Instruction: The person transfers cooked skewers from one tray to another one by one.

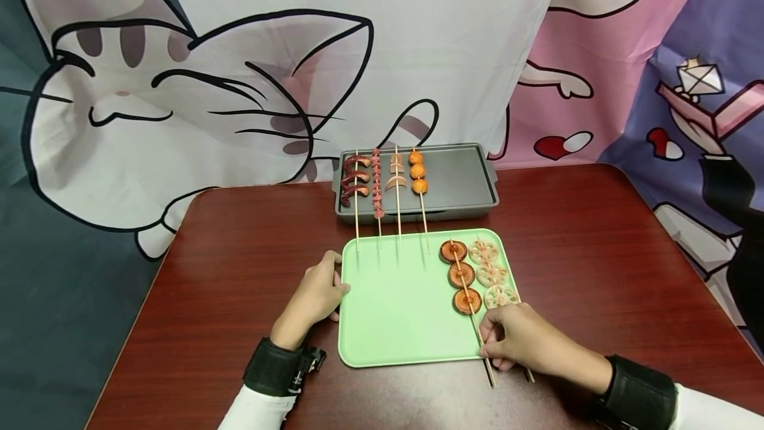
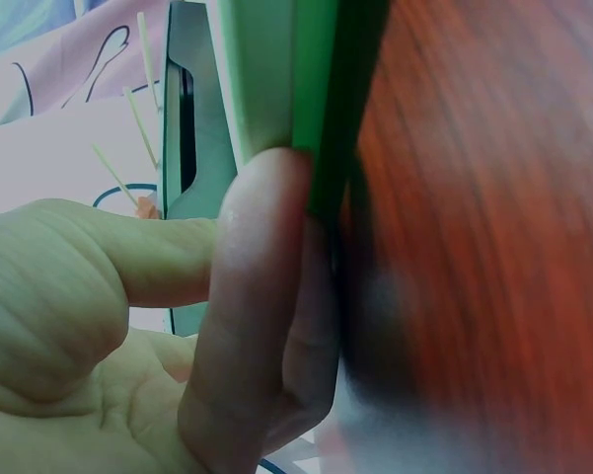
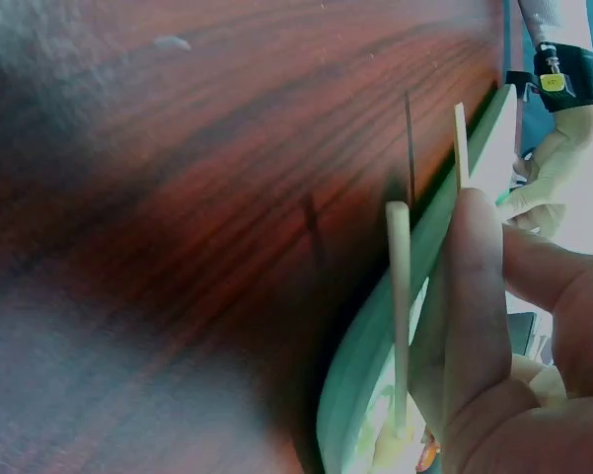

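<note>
A light green tray (image 1: 394,324) lies on the table, its left edge gripped by my left hand (image 1: 313,290). In the left wrist view, the fingers (image 2: 261,227) meet the tray's rim. On the tray's right side lies a skewer of brown mushroom slices (image 1: 462,275), and beside it a skewer of pale lotus root slices (image 1: 492,275). My right hand (image 1: 528,337) pinches the mushroom skewer's stick near its lower end, at the tray's front edge. Past that hand, the lotus skewer's stick (image 3: 400,296) pokes out over the rim.
Behind the green tray stands a grey pan (image 1: 456,181). Across it lie a dark red tentacle-like skewer (image 1: 355,178), a pink skewer (image 1: 377,184), a sausage-like skewer (image 1: 396,171) and an orange ball skewer (image 1: 418,171), their sticks reaching over the green tray. A printed cloth (image 1: 447,32) hangs behind.
</note>
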The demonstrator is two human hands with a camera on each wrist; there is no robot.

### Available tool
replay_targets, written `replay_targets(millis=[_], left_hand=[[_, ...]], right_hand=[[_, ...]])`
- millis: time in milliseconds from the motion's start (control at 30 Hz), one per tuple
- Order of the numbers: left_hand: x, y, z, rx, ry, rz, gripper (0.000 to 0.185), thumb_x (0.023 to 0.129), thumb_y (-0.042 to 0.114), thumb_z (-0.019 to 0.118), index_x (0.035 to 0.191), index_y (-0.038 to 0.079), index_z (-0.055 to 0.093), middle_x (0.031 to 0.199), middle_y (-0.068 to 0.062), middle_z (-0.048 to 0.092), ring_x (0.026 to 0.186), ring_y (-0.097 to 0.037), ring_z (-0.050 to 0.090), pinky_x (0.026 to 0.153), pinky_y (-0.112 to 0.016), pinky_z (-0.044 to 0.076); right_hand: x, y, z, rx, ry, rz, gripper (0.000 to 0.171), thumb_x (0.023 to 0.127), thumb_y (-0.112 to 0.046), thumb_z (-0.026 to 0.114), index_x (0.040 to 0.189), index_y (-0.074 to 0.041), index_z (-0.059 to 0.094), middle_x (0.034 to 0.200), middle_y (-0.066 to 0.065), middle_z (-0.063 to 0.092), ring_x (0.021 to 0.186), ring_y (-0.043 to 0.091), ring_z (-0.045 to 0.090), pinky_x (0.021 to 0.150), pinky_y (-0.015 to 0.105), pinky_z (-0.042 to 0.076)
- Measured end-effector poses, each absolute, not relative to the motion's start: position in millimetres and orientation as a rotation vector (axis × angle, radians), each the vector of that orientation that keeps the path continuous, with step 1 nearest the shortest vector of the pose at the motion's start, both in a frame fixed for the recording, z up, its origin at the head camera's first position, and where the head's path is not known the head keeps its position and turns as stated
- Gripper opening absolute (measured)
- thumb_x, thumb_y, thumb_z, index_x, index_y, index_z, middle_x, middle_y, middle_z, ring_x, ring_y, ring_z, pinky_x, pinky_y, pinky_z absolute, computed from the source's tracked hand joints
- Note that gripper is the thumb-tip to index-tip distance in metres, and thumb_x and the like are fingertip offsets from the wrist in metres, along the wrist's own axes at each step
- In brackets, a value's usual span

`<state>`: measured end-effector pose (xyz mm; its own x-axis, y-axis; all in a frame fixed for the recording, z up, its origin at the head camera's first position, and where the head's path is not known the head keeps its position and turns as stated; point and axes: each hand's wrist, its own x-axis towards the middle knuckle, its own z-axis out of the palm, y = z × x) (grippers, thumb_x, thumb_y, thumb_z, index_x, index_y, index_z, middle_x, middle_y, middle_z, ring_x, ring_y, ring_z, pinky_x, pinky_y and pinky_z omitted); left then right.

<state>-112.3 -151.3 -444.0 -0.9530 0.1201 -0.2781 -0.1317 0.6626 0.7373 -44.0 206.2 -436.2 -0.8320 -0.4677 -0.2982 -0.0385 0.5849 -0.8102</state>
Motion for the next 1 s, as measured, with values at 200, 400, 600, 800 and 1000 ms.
replay_targets(millis=[200,400,600,800,1000], left_hand=[[-112,-151,-444,-0.009,2.571,1.183,0.05,0.097,-0.001,0.068,0.141,-0.002,0.045,0.085,-0.013,0.054,0.05,-0.023,0.059,0.042,-0.033,0.056],[-112,-150,-443,-0.023,2.569,1.188,0.049,0.096,-0.002,0.068,0.14,-0.002,0.046,0.085,-0.013,0.054,0.05,-0.022,0.059,0.042,-0.034,0.057],[-113,-151,-443,-0.02,2.572,1.178,0.05,0.097,-0.001,0.068,0.141,-0.002,0.045,0.085,-0.013,0.054,0.049,-0.022,0.059,0.043,-0.033,0.057],[-112,-151,-443,-0.017,2.574,1.165,0.051,0.097,-0.001,0.068,0.142,-0.002,0.045,0.085,-0.013,0.054,0.049,-0.022,0.059,0.043,-0.033,0.056],[-113,-151,-442,-0.022,2.573,1.155,0.051,0.097,0.0,0.068,0.142,-0.002,0.044,0.085,-0.013,0.054,0.05,-0.023,0.059,0.043,-0.033,0.056]], right_hand=[[-46,208,-431,-0.423,2.324,-1.124,0.019,0.086,-0.012,0.084,0.081,-0.011,0.066,0.062,-0.006,0.065,0.053,0.008,0.066,0.047,0.022,0.058],[-53,213,-420,-0.453,2.324,-1.114,0.015,0.089,-0.015,0.082,0.082,-0.011,0.07,0.062,-0.006,0.066,0.053,0.008,0.066,0.048,0.023,0.059],[-67,218,-408,-0.573,2.495,-1.042,0.013,0.088,-0.019,0.083,0.084,-0.018,0.071,0.065,-0.013,0.065,0.056,-0.001,0.06,0.051,0.02,0.054],[-82,221,-397,-0.619,2.607,-1.008,0.011,0.089,-0.02,0.083,0.093,-0.015,0.074,0.076,-0.015,0.067,0.068,-0.004,0.06,0.061,0.019,0.053],[-95,217,-394,-0.576,2.626,-1.068,0.013,0.092,-0.019,0.079,0.101,-0.011,0.076,0.083,-0.011,0.07,0.077,0.0,0.064,0.066,0.02,0.054]])
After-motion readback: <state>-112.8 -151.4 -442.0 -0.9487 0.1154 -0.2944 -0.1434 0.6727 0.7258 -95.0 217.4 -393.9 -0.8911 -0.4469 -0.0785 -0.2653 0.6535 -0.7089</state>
